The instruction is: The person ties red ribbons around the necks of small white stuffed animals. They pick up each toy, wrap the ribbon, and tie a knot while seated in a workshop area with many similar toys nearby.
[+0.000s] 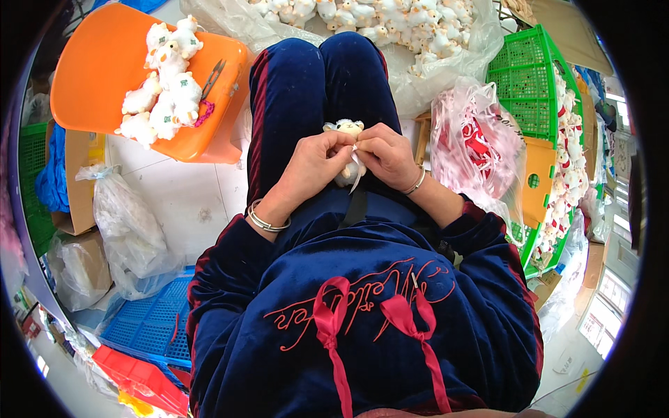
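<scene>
A small white plush sheep [346, 127] rests upright on my lap, between my thighs. Around its neck runs a narrow white ribbon [357, 182], one end hanging down over its belly. My left hand [319, 159] pinches the ribbon at the neck from the left. From the right, my right hand [387, 155] also pinches it, thumb and forefinger together, close to the left fingertips. The knuckles cover the middle of the toy, so how the ribbon is looped is hidden.
On an orange plastic stool [97, 76] at the left lie several white plush toys [167, 63], thread snips [213, 78] and a pink cord. Ahead, a clear bag holds many plush toys [418, 21]. At the right are a bag of red-and-white pieces [474, 139] and a green crate [523, 83].
</scene>
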